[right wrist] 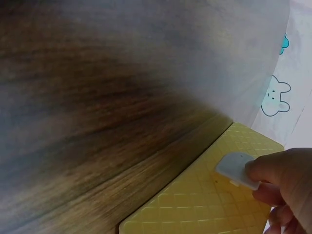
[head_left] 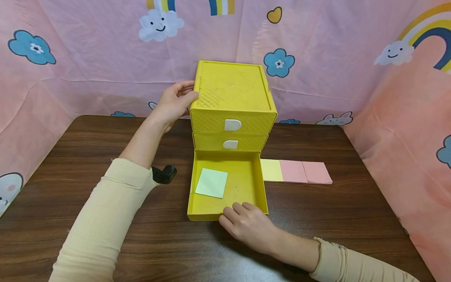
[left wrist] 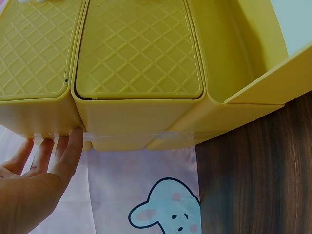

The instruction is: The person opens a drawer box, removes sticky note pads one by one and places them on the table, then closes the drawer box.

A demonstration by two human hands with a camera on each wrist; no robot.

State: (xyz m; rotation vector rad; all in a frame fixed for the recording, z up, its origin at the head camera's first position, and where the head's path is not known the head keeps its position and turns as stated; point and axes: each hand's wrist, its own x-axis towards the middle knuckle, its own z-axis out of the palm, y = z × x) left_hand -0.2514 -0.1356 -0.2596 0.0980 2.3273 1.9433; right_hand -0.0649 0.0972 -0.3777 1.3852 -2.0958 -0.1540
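A yellow three-drawer cabinet (head_left: 232, 86) stands at the back of the table, its bottom drawer (head_left: 243, 184) pulled out. A light green sticky note (head_left: 211, 183) lies in that drawer, towards its left side. My left hand (head_left: 176, 102) rests against the cabinet's upper left side, fingers extended; the left wrist view shows the fingertips (left wrist: 75, 139) touching the side wall. At the drawer's front, my right hand (head_left: 250, 227) pinches the white handle (right wrist: 236, 166), its thumb on the tab. The upper two drawers, with white handles (head_left: 233, 125), are closed.
Right of the drawer, a yellow sticky note (head_left: 272, 170) and two pink sticky notes (head_left: 293, 171) lie in a row on the dark wooden table (head_left: 158, 235). A pink patterned cloth (head_left: 105, 58) hangs behind and along the sides.
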